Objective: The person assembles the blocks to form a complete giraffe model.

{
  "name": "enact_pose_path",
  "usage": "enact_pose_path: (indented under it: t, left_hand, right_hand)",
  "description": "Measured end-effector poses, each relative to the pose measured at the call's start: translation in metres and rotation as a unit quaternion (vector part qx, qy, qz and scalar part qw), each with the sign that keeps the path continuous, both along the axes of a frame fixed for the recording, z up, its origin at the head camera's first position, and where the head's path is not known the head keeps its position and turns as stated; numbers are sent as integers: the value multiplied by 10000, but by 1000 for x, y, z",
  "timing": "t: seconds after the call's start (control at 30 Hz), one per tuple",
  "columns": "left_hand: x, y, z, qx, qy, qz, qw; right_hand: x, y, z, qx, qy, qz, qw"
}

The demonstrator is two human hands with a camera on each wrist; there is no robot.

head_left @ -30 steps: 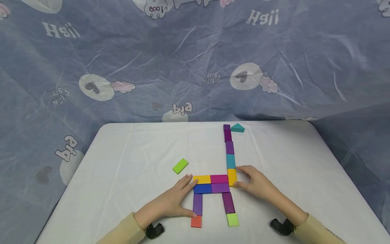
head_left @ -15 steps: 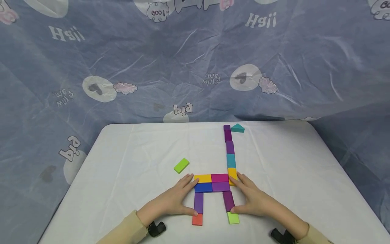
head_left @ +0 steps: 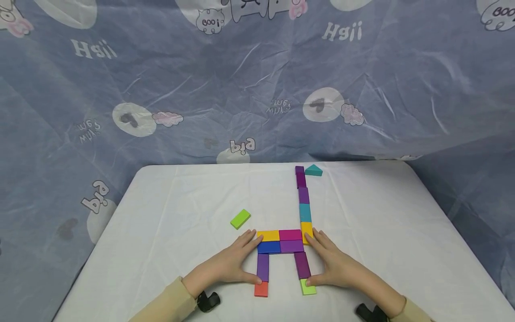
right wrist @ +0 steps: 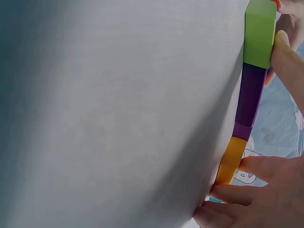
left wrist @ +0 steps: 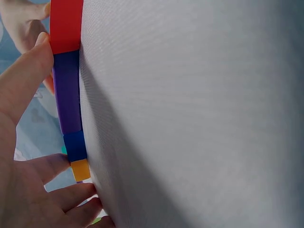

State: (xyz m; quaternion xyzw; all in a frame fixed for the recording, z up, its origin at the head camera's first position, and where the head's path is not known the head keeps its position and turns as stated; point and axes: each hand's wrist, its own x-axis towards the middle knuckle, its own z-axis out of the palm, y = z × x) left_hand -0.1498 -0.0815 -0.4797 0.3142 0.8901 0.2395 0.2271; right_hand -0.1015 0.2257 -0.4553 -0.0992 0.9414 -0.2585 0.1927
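Flat coloured blocks lie edge to edge on the white table, making a wide body, two legs and a tall column. My left hand (head_left: 227,264) is spread at the left side. Its thumb touches the red block (head_left: 261,290) near the purple leg block (head_left: 263,268); its index finger touches the blue block (head_left: 268,247) by a yellow block (head_left: 267,235). My right hand (head_left: 342,266) is spread on the other side, thumb on the light green block (head_left: 308,289) below the dark purple leg block (head_left: 302,265). Its index fingertip rests on the yellow column block (right wrist: 232,159).
A loose lime green block (head_left: 240,219) lies left of the column. Near the far edge, a teal triangular block (head_left: 314,170) sits beside the column's purple top block (head_left: 299,170). Behind the white table (head_left: 374,201) hangs a printed grey-blue cloth (head_left: 241,76).
My right hand has left the side of the yellow column block and spread downward, its thumb now on the light green block. My left hand keeps its place on the blocks.
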Motion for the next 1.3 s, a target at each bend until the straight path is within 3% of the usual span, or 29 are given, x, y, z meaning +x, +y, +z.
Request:
enact_pose_path:
  t: [0.6, 0.77, 0.9, 1.0, 1.1, 1.2, 1.3]
  left_hand:
    - [0, 0, 2, 120, -73, 73, 9999]
    - [-5, 1, 8, 311, 59, 239, 9992]
    - [-16, 1, 18, 772, 482, 724, 9932]
    - [-28, 2, 22, 1036, 1032, 1342, 9801]
    - [-41, 1, 25, 912, 1461, 1925, 9661]
    - [-54, 1, 25, 494, 1454, 2320, 9605]
    - [-63, 2, 22, 120, 1241, 2484, 9606]
  right_hand:
    - [-1, 2, -2, 133, 27, 74, 9999]
    - [-2, 2, -2, 191, -63, 44, 9998]
    - [-2, 2, 0, 183, -41, 59, 9998]
    - [-2, 2, 0, 134, 3, 99, 9999]
    - [-2, 3, 1, 85, 60, 136, 9999]
    - [-2, 4, 0, 64, 109, 159, 9998]
    - [-1, 4, -1, 84, 130, 151, 9998]
